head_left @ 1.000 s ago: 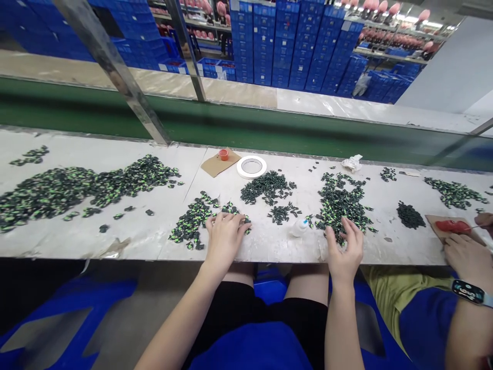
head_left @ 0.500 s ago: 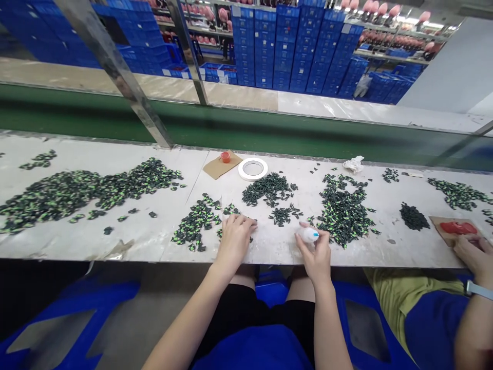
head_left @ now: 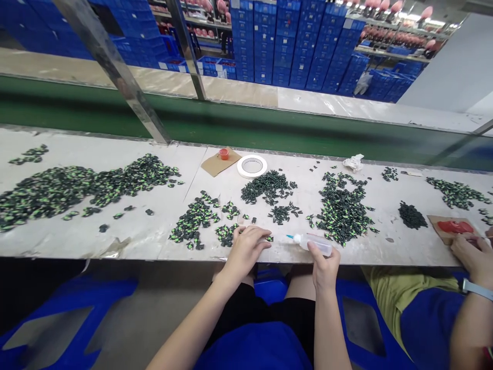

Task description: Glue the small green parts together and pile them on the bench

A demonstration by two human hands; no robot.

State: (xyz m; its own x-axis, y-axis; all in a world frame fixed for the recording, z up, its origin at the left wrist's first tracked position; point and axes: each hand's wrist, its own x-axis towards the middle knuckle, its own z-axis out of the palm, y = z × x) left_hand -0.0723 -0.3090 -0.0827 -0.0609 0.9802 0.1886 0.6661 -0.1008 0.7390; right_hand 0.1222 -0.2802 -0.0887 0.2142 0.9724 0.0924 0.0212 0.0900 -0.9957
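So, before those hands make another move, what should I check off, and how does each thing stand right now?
1. Bottle secure in the right hand: ok, held between thumb and fingers.
2. Blue tip facing the left hand: ok, it points that way.
3. Small black-and-green piece at the left fingertips: ok, though how firmly it is held, I cannot tell.
4. Tip touching that piece: not ok, a gap shows between them.
5. Enough inside the bottle: cannot tell.
6. Co-worker's hand out of the way: ok, well off to the right.
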